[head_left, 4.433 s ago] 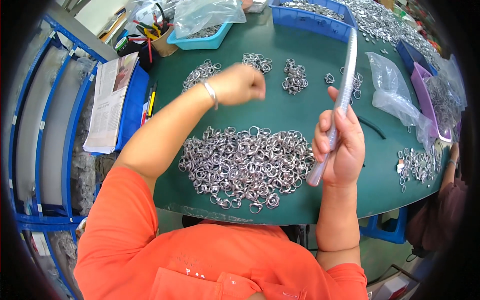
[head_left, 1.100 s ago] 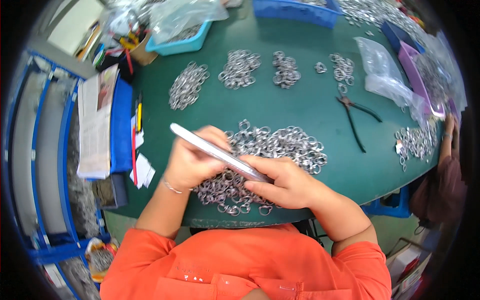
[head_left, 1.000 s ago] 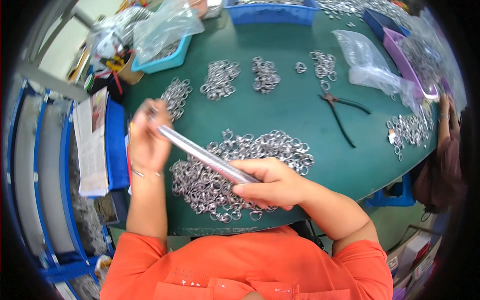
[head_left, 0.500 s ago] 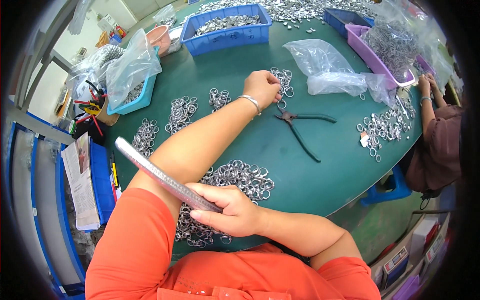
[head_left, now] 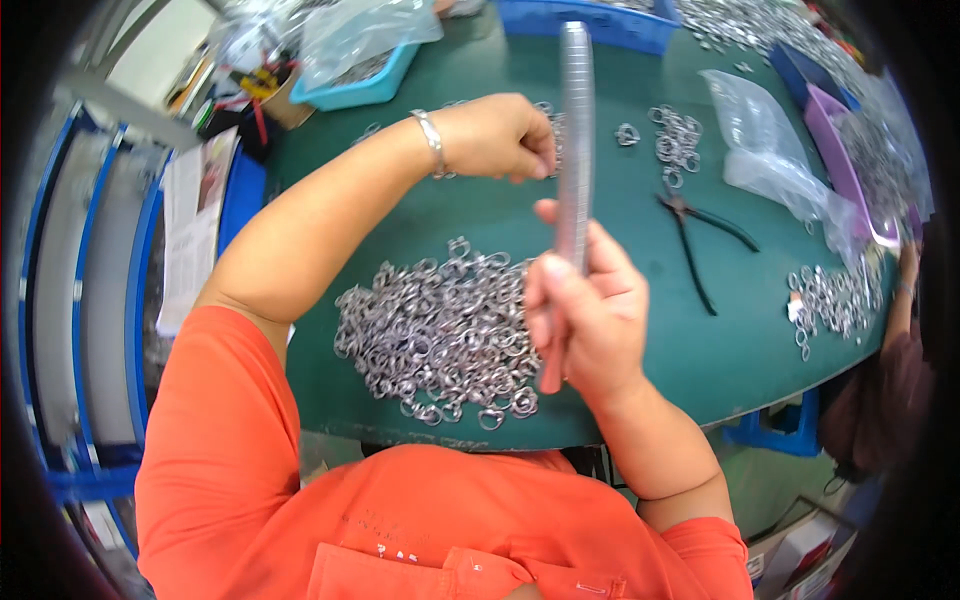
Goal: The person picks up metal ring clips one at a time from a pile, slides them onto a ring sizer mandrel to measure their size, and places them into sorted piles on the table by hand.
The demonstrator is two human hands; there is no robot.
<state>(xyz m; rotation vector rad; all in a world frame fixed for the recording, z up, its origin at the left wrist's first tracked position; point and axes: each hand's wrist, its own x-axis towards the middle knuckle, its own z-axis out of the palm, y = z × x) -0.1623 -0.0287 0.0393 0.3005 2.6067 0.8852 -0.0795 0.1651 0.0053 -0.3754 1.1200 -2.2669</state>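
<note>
A tapered metal ring stick (head_left: pixel 577 130) with graduated marks stands nearly upright in my right hand (head_left: pixel 598 310), whose fingers wrap round its lower part. My left hand (head_left: pixel 505 138) is beyond it, over the table, with fingers curled down and pressed together beside a small pile of metal rings (head_left: pixel 557 135). Whatever the fingertips may hold is hidden. Below my left forearm lies a large heap of metal rings (head_left: pixel 440 335). Further right are a few loose rings (head_left: pixel 627 134), another small ring pile (head_left: pixel 677 145) and green-handled pliers (head_left: pixel 690 225), lying with their handles spread.
Blue (head_left: pixel 600 28) and turquoise (head_left: pixel 365 88) bins stand at the back. To the right are a clear plastic bag (head_left: pixel 765 150), a purple bin (head_left: pixel 838 150) and scattered rings (head_left: pixel 840 300). A co-worker's arm (head_left: pixel 905 290) rests at the right table edge. Blue-edged shelving (head_left: pixel 75 290) stands left.
My left hand has left the ring pile by the pliers for another pile further left. The ring stick has swung from slanting across my left arm to nearly upright. The view has shifted.
</note>
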